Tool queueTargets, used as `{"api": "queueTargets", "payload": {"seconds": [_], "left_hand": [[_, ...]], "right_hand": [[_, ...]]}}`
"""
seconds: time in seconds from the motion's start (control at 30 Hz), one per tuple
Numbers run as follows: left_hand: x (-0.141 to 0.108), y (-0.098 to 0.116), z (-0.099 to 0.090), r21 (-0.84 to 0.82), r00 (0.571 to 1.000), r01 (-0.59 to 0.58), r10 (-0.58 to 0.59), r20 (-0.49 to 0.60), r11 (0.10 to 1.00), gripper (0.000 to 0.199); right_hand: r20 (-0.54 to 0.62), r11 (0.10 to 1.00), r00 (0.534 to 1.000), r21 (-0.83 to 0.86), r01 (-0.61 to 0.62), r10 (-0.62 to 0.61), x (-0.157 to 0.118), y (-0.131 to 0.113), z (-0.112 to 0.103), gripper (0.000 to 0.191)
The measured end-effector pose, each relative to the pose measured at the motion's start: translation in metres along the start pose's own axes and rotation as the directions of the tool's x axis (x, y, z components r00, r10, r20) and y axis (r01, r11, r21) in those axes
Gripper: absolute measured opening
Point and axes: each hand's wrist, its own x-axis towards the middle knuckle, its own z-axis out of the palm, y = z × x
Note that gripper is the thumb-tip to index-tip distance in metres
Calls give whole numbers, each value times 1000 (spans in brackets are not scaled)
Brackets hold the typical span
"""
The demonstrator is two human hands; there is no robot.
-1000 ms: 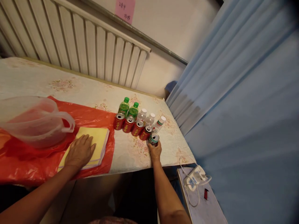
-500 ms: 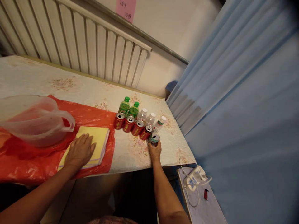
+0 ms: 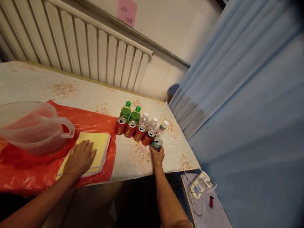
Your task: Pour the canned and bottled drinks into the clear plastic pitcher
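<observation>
Translucent jug (image 3: 47, 143) is cut off at left. Right hand (image 3: 158, 157), gripping a teal can (image 3: 157, 143), partly hides it; left hand (image 3: 80, 157) lies flat on yellow cloth (image 3: 101, 143).

I had five drink cans (image 3: 138, 134) in a slanting row on the table (image 3: 87, 91), the rightmost can (image 3: 157, 143) within my right hand (image 3: 157, 156), and five bottles (image 3: 144, 119) lined up behind them. To their left lay the plastic sheet (image 3: 95, 121), bearing the folded cloths (image 3: 101, 142) beneath my left hand (image 3: 79, 157) and, farther left, the pitcher (image 3: 39, 144). Behind the table stood the radiator (image 3: 103, 53); to the right hung the curtain (image 3: 249, 95).
</observation>
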Motion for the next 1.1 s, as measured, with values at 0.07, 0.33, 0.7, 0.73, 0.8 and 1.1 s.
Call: {"api": "queueTargets", "payload": {"seconds": [0.07, 0.33, 0.7, 0.73, 0.8, 1.1], "left_hand": [[0, 1, -1, -1, 1000, -5, 5, -7, 1000, 61], [0, 0, 0, -16, 1000, 3, -3, -3, 1000, 58], [-1, -1, 3, -46, 1000, 10, -10, -5, 999, 55], [-1, -2, 3, -44, 1000, 8, -9, -5, 999, 56], [-1, -3, 5, -41, 1000, 10, -10, 1, 999, 57], [0, -2, 1, -76, 1000, 17, -16, 16, 997, 54]], "right_hand": [[3, 1000, 1000, -1, 5, -5, 0, 0, 0, 58], [23, 999, 999, -4, 39, -39, -1, -4, -2, 64], [8, 1000, 1000, -11, -1, 1, -1, 6, 2, 63], [6, 1000, 1000, -14, -1, 1, -1, 6, 2, 64], [3, 1000, 1000, -17, -1, 1, -1, 7, 2, 64], [22, 999, 999, -34, 24, -23, -1, 7, 1, 65]]}}
